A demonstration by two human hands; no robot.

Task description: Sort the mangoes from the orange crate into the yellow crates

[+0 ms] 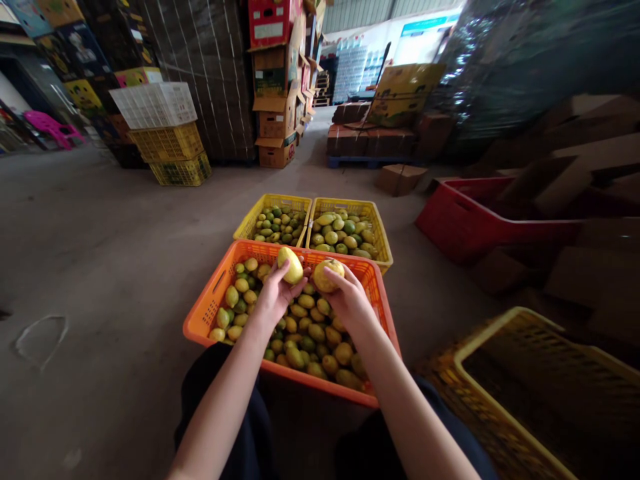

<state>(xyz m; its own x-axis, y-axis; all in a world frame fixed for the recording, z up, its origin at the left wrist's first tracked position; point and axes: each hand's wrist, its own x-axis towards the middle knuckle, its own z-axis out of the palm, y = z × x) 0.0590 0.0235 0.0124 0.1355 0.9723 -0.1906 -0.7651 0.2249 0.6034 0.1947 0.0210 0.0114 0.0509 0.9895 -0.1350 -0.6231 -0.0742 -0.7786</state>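
Over the orange crate (206,315), the left hand (273,293) grips a yellow lemon (291,266), its long axis slanting from upper left to lower right; the right hand (349,295) pinches a duller lemon (323,280) just beside it, perhaps seen nearly end-on. The left yellow crate (247,223) lies beyond the left hand, the right yellow crate (384,244) beyond the right.

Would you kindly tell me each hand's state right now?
Left hand: holding an oblong yellow fruit.
Right hand: holding a rounder yellow fruit.
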